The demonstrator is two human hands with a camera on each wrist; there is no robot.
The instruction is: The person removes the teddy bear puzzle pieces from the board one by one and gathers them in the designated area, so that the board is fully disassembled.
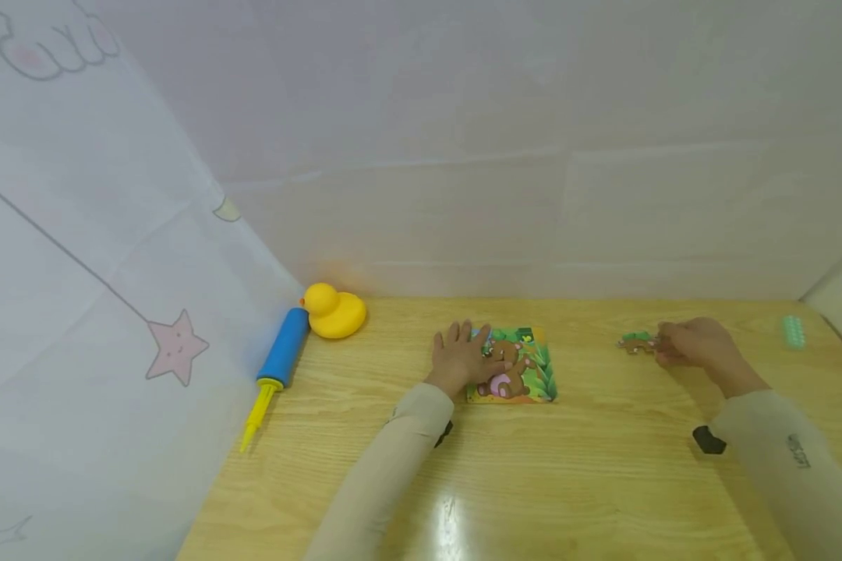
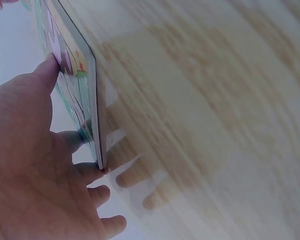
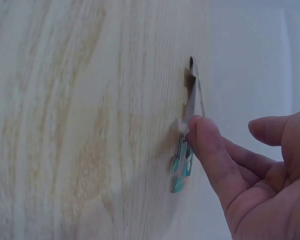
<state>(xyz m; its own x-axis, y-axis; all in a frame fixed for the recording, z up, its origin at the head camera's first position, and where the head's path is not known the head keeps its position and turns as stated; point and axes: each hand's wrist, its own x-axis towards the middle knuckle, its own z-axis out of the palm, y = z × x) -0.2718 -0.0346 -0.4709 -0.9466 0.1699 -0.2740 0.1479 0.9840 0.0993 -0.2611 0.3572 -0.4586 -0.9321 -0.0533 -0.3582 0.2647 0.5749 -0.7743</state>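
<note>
Flat and spread, the left hand [image 1: 463, 360] presses on the bear puzzle [image 1: 515, 366] in the middle of the table [image 1: 589, 483]. Right hand [image 1: 695, 343] fingertips pinch a loose puzzle piece [image 1: 637, 342] off to the side. That thin piece could slip and drop.

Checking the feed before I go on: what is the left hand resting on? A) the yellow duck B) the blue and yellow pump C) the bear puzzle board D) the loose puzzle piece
C: the left hand lies flat on the bear puzzle board.
</note>
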